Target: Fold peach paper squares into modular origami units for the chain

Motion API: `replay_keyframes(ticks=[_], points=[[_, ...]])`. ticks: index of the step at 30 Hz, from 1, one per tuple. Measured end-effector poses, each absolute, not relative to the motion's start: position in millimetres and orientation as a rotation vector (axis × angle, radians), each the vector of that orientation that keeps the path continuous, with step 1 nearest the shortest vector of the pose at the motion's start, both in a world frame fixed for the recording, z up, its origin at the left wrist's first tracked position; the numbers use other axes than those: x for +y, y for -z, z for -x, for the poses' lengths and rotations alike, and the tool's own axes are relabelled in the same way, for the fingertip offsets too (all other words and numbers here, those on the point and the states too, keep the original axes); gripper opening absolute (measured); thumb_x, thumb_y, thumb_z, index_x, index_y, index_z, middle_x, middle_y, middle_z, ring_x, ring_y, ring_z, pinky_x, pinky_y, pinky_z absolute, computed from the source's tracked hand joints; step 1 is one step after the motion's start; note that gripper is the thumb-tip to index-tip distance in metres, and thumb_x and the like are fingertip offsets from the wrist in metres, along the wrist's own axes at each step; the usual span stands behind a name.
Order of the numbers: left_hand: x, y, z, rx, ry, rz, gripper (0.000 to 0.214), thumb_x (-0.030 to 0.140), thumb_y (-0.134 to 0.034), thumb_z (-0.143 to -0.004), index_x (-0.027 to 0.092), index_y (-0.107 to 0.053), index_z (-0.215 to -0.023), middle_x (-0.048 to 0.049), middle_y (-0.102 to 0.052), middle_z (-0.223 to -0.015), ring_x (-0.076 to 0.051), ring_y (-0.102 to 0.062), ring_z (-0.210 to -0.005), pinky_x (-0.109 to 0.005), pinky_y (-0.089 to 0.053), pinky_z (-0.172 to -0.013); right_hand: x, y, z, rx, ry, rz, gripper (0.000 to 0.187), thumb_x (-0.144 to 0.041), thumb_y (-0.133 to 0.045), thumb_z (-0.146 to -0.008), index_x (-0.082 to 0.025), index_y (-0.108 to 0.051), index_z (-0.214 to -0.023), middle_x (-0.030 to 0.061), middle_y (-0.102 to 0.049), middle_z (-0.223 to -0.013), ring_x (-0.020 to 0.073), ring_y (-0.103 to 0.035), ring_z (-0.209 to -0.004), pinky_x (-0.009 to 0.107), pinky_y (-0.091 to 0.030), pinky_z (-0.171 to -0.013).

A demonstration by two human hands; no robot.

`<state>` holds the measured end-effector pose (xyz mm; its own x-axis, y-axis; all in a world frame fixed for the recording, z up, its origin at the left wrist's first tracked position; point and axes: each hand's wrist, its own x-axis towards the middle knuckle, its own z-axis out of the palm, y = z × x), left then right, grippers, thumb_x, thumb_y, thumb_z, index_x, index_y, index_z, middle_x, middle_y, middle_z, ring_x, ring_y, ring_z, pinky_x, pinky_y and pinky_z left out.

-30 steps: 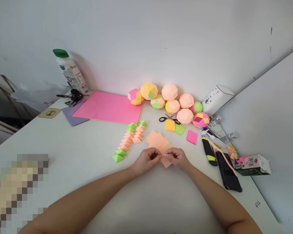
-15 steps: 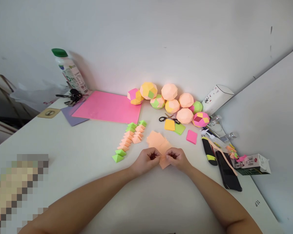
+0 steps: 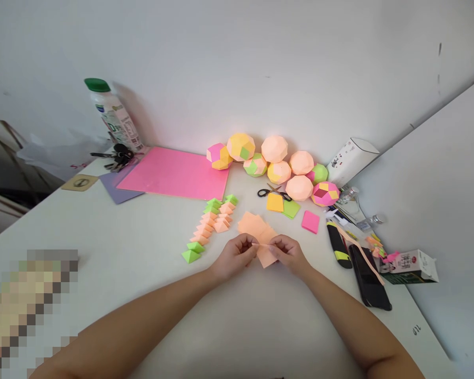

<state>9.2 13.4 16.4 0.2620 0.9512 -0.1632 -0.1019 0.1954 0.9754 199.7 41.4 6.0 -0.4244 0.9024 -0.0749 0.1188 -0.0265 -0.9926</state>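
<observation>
Both hands pinch one peach paper square, turned with a corner toward me. My left hand is closed on its left side, thumb and fingertips together. On the right side, my right hand grips the same paper in a pinch. The paper's upper part shows a folded edge between the thumbs. Just beyond the hands lie several loose peach paper squares, overlapping. Left of them stand two rows of small folded paper units, peach and green.
Several faceted paper balls lean by the wall. Scissors and sticky-note pads lie before them. A pink sheet, keys and a bottle are left. A cutter, phone and milk carton are right.
The hands have risen slightly with the paper, and its lower corner has lifted toward the thumbs. More of the sheet faces me between the fingers. The other items stay put.
</observation>
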Motion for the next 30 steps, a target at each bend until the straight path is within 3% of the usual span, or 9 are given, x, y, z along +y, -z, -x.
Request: replay_keyframes(ticks=[7,11,14,18,23,30], points=[[13,-10,-10,1.068,-0.954,-1.118,0.030,0.044,-0.048,-0.082,0.018,-0.053,-0.096,0.0044,-0.050,-0.057,-0.009,-0.046,-0.047,-0.019,-0.035,-0.044,43,-6,-201,-1.566,-1.534,1.057,0.020,-0.035,-0.062,-0.079,-0.017,-0.064,-0.087,0.0007,-0.061,-0.065,0.0127,-0.059,-0.053,0.024,-0.045,-0.048],[12,-9,-11,1.125,-1.056,-1.146,0.027,0.039,-0.049,-0.082,0.017,-0.053,-0.097,0.0020,-0.053,-0.070,-0.008,-0.046,-0.053,-0.022,-0.040,-0.051,44,-7,-201,-1.598,-1.556,1.032,0.021,-0.037,-0.062,-0.079,-0.017,-0.067,-0.082,0.0031,-0.063,-0.072,0.0118,-0.058,-0.054,0.025,-0.046,-0.050],[12,-9,-11,1.148,-1.146,-1.208,0.020,0.034,-0.053,-0.080,0.018,-0.049,-0.091,0.0006,-0.053,-0.077,-0.009,-0.049,-0.064,-0.023,-0.042,-0.059,44,-7,-200,-1.579,-1.581,1.020,0.019,-0.035,-0.067,-0.074,-0.017,-0.067,-0.079,0.0044,-0.064,-0.081,0.0116,-0.057,-0.056,0.027,-0.048,-0.053],[11,-9,-10,1.127,-1.164,-1.241,0.019,0.032,-0.054,-0.080,0.019,-0.040,-0.078,0.0036,-0.047,-0.070,-0.009,-0.046,-0.061,-0.022,-0.040,-0.058,45,-7,-198,-1.520,-1.584,1.075,0.027,-0.033,-0.074,-0.066,-0.017,-0.065,-0.086,0.0014,-0.060,-0.072,0.0104,-0.054,-0.055,0.026,-0.047,-0.052],[10,-6,-8,1.114,-1.138,-1.408,0.009,0.026,-0.050,-0.082,0.018,-0.052,-0.086,-0.0014,-0.054,-0.080,-0.013,-0.052,-0.073,-0.026,-0.044,-0.067,46,-7,-200,-1.521,-1.615,1.077,0.038,-0.032,-0.077,-0.062,-0.018,-0.065,-0.095,0.0046,-0.060,-0.086,0.0119,-0.055,-0.067,0.026,-0.048,-0.057],[10,-3,-7,1.110,-1.169,-1.568,0.018,0.018,-0.046,-0.083,0.020,-0.058,-0.096,-0.0044,-0.058,-0.084,-0.015,-0.054,-0.078,-0.029,-0.046,-0.070,45,-4,-199,-1.563,-1.578,1.110,0.050,-0.032,-0.078,-0.061,-0.019,-0.063,-0.106,0.0041,-0.059,-0.086,0.0154,-0.055,-0.080,0.030,-0.048,-0.069]])
